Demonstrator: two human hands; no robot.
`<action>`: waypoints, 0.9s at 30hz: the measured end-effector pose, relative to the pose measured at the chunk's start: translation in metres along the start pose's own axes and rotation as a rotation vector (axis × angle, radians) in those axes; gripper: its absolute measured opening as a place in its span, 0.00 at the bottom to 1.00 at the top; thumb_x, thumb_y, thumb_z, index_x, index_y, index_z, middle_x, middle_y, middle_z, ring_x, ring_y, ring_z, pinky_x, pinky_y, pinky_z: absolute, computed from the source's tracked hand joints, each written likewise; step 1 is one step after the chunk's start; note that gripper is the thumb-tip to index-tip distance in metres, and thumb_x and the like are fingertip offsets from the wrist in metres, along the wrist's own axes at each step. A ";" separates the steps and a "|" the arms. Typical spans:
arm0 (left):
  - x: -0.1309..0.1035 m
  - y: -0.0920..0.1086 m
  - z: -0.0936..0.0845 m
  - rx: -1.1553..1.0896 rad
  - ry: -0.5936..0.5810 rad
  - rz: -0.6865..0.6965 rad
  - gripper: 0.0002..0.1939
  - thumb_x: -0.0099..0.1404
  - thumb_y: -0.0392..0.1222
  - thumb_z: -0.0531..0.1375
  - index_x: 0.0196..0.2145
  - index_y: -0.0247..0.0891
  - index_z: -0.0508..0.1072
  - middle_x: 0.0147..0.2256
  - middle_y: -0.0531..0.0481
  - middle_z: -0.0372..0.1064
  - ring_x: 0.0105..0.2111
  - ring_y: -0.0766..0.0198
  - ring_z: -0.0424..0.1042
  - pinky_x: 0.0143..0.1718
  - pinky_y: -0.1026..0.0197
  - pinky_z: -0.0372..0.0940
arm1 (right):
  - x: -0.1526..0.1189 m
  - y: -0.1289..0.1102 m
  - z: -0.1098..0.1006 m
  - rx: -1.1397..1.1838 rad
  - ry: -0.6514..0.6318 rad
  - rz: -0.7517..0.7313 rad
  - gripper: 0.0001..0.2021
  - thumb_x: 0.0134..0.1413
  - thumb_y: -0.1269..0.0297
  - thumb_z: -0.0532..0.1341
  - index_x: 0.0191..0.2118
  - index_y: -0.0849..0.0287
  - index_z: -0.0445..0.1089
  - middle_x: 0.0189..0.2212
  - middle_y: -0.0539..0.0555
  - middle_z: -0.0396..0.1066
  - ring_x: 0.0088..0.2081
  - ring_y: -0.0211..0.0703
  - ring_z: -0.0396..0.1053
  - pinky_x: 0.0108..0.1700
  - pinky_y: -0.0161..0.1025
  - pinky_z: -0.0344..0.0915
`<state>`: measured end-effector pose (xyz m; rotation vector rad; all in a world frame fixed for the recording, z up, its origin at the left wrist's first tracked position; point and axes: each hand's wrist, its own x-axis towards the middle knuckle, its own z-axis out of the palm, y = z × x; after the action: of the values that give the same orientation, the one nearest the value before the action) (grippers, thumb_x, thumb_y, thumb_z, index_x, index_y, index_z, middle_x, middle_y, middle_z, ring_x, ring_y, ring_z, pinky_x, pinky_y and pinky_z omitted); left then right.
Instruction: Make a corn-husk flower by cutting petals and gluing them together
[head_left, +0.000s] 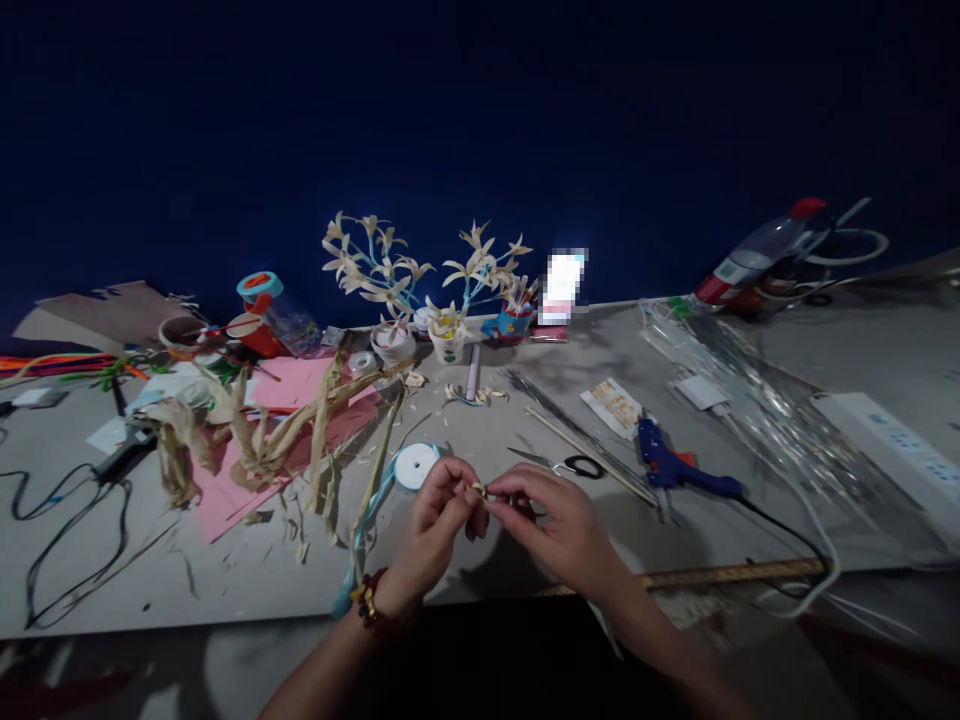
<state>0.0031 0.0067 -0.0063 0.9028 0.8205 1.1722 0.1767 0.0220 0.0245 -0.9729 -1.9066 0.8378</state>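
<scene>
Over the table's front part, my left hand (445, 508) and my right hand (551, 520) meet fingertip to fingertip. Both are closed in a pinch on a small pale husk piece (478, 488), mostly covered by the fingers; its exact shape is too small to tell. Just behind my left hand lies a spool of light blue ribbon (417, 466). Scissors (585, 466) with black handles rest beyond my right hand. Farther back, several pale husk flowers (386, 268) on blue stems stand in small cups (448, 346).
Dried corn husks (259, 455) lie over pink paper (225, 490) on the left. A blue glue gun (679, 468), thin wires (559, 400) and a white power strip (892, 440) lie on the right. Cables trail along both sides. A bright phone screen (562, 285) stands at the back.
</scene>
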 end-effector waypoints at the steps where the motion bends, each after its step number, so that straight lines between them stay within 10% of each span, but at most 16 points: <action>1: 0.000 0.000 -0.001 0.007 -0.004 -0.001 0.10 0.69 0.47 0.61 0.37 0.38 0.66 0.22 0.58 0.65 0.22 0.70 0.63 0.25 0.67 0.56 | 0.001 -0.001 -0.004 -0.015 -0.049 0.007 0.04 0.65 0.68 0.61 0.41 0.56 0.74 0.32 0.51 0.76 0.33 0.41 0.72 0.35 0.36 0.66; 7: 0.002 -0.004 -0.010 -0.085 -0.056 -0.042 0.06 0.71 0.42 0.60 0.38 0.38 0.66 0.23 0.57 0.66 0.21 0.70 0.63 0.26 0.65 0.57 | 0.000 0.001 -0.034 0.014 -0.185 0.151 0.04 0.62 0.68 0.63 0.36 0.54 0.75 0.32 0.50 0.77 0.34 0.42 0.72 0.37 0.36 0.64; 16: 0.000 -0.003 -0.006 -0.089 -0.167 -0.017 0.08 0.70 0.42 0.62 0.37 0.36 0.68 0.25 0.54 0.68 0.23 0.70 0.65 0.26 0.67 0.58 | -0.010 0.013 0.004 0.911 0.321 0.500 0.11 0.43 0.60 0.77 0.30 0.55 0.77 0.31 0.48 0.72 0.31 0.37 0.70 0.36 0.35 0.69; 27: 0.002 -0.001 -0.007 -0.094 -0.166 -0.016 0.07 0.70 0.42 0.62 0.37 0.36 0.69 0.25 0.54 0.69 0.23 0.70 0.67 0.27 0.67 0.60 | -0.006 0.003 0.009 1.166 0.195 0.585 0.16 0.46 0.61 0.76 0.42 0.54 0.76 0.27 0.49 0.75 0.19 0.30 0.62 0.20 0.28 0.59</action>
<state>-0.0023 0.0095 -0.0101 0.9011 0.6316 1.0973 0.1722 0.0165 0.0162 -0.7685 -0.6640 1.8026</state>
